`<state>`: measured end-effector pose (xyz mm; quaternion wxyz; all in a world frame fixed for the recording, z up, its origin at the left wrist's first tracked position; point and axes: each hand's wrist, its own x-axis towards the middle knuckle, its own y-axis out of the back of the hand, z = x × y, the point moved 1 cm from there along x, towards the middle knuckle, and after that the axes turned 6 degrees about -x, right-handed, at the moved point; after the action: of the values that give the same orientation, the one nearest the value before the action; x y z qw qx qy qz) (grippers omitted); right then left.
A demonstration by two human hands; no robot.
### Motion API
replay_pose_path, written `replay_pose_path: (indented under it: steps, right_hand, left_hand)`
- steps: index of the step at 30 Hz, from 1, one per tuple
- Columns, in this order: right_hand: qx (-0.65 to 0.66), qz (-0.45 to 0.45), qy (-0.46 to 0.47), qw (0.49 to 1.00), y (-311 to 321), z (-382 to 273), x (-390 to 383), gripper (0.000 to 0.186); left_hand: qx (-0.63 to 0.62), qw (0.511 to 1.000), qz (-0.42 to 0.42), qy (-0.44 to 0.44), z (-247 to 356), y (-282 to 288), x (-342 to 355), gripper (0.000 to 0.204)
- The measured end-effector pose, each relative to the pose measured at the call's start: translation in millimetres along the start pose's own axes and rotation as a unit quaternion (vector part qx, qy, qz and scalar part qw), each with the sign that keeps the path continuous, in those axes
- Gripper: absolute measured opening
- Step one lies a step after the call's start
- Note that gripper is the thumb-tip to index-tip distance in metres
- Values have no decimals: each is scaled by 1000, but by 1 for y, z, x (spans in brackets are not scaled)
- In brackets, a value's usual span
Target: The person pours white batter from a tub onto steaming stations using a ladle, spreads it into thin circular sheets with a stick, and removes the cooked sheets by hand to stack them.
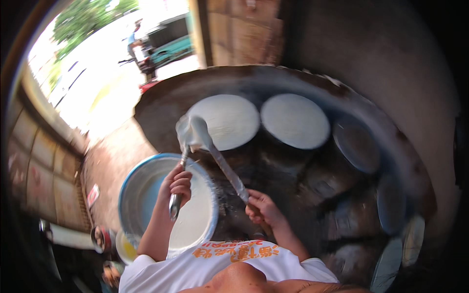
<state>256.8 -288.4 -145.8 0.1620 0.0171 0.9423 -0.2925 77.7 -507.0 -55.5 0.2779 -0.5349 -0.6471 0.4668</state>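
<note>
While the left hand (179,185) grips the ladle (184,155) and the right hand (264,209) is closed round the stick (226,171), their white-coated heads (196,132) appear to meet beyond the far rim of the basin (134,195) of batter (195,222), overlapping in view the left white disc (229,122) on the stove (161,115). The step in hand looks like scraping batter between the tools; the next move would seem to call for firm grips and a level ladle, lest batter drip outside the basin.
</note>
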Motion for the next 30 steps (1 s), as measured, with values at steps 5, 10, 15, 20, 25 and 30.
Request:
replay_pose_path:
  steps: [5, 10, 15, 20, 25, 30]
  right_hand:
    - [-141, 146, 299, 933, 53, -140, -99, 39]
    - [-389, 538, 403, 630, 186, -123, -140, 38]
    - [-402, 637, 265, 602, 281, 23, -231, 38]
    - [33, 668, 291, 684, 376, -59, -288, 49]
    - [63, 692, 337, 635, 455, -76, -240, 48]
    - [-52, 772, 266, 575, 465, -78, -233, 39]
  left_hand:
    - [285, 941, -156, 89, -101, -25, 142, 40]
    - [-50, 934, 0, 355, -294, -11, 341, 27]
    - [-62, 919, 18, 390, -364, 55, 486, 29]
    - [10, 899, 108, 424, -400, 124, 565, 27]
    - [144, 887, 208, 386, -417, 166, 620, 25]
    - [548, 757, 104, 339, -417, 188, 677, 20]
